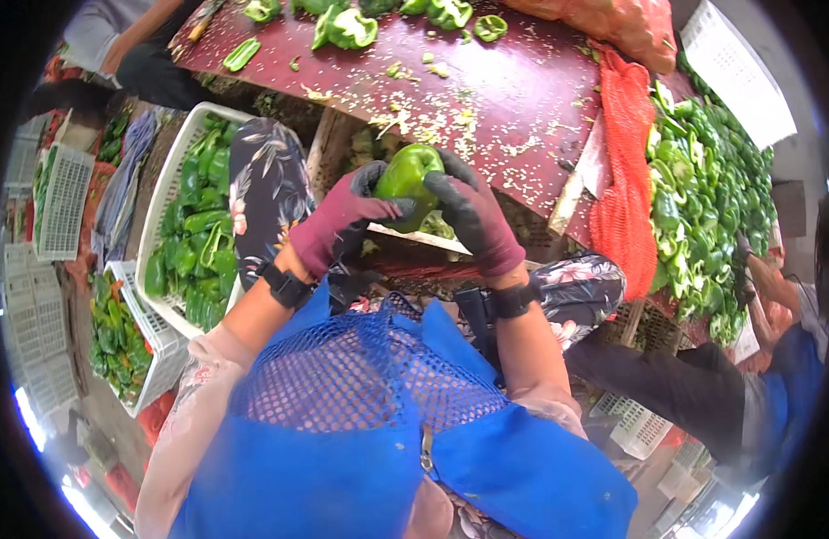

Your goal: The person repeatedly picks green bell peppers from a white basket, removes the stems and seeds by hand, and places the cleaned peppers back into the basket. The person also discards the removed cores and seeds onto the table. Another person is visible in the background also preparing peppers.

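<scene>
A green bell pepper (409,176) is held between my two gloved hands, just off the near edge of a dark red tabletop (360,74). My left hand (350,212) grips its left and lower side, and my right hand (469,209) has its fingers on the right side. Both gloves are maroon with dark palms and fingers. On the tabletop lie pale seeds, core scraps, a cut pepper half (352,29) and a pepper slice (242,54). A knife (583,168) with a light handle rests on the table to the right, partly under an orange-red mesh bag (620,182).
A white crate of green peppers (197,215) stands at my left, with a smaller crate of mixed peppers (121,337) beyond. Cut peppers (711,202) are heaped at right, where a co-worker's gloved hands (746,269) reach in. Another person (118,40) sits at upper left.
</scene>
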The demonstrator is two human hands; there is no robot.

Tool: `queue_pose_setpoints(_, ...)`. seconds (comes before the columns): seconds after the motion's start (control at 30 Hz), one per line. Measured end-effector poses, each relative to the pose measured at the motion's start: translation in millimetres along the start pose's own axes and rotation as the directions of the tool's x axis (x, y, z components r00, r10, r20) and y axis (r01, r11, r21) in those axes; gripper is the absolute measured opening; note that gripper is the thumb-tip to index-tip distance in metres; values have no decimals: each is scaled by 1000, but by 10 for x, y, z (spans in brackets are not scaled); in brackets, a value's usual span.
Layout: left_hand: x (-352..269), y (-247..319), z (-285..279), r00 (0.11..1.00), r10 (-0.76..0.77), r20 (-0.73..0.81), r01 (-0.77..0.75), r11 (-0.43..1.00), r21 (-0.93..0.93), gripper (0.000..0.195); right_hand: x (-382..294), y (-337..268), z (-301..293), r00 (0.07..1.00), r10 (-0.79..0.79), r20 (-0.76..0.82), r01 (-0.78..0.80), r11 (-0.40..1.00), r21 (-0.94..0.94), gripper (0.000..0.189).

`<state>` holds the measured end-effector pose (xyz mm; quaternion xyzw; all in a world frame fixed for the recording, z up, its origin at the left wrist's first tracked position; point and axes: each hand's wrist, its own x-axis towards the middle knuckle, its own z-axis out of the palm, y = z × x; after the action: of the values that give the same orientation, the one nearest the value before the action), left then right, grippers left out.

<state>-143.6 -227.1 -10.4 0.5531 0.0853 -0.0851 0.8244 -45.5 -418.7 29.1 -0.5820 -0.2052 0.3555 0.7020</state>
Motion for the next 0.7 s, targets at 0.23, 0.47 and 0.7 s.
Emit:
queue_pose_setpoints(0.23,73,-38,-10,999,38,-8,-38,998,-48,44,43,-57,16,995,76,-62,-73,996,44,44)
queue_pose_setpoints(0.47,-62,-5,61,997,4,-73,-8,998,-62,48,88,107,35,996,70,-52,-68,997,22,45)
queue_pose_setpoints(0.7,-151,1,90,998,-55,40,68,827,-558,45,6,208,18,1000,0,13,-2,993,120,46)
